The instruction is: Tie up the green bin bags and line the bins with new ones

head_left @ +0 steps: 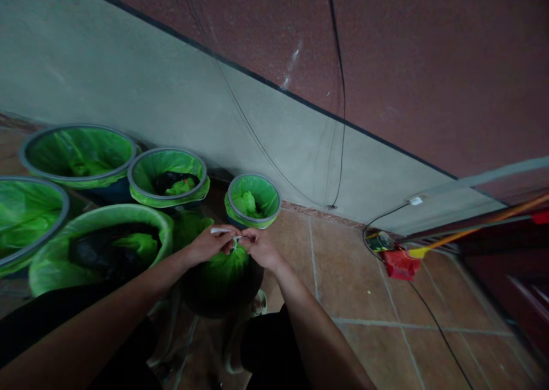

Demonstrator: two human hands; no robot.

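My left hand (213, 242) and my right hand (259, 246) meet close together in front of me, fingers closed in a pinch. Between them runs a thin white strip (235, 241) at the gathered neck of a green plastic bag (229, 264). A longer white piece sticks out by the left fingers; its exact kind is unclear. The bag's lower part sits in or merges with a dark rounded shape (221, 298) between my legs, too dim to make out. Just beyond the hands stands a small bin (230, 198) with a green liner.
Several grey-rimmed bins with green liners stand left along the wall, including one bin (132, 179) holding black and green bags. A pale-rimmed bin (165, 221) is beside my left arm. On the tiled floor right lie a red dustpan (401, 264), a yellow-handled broom (418, 253) and a black cable (437, 321).
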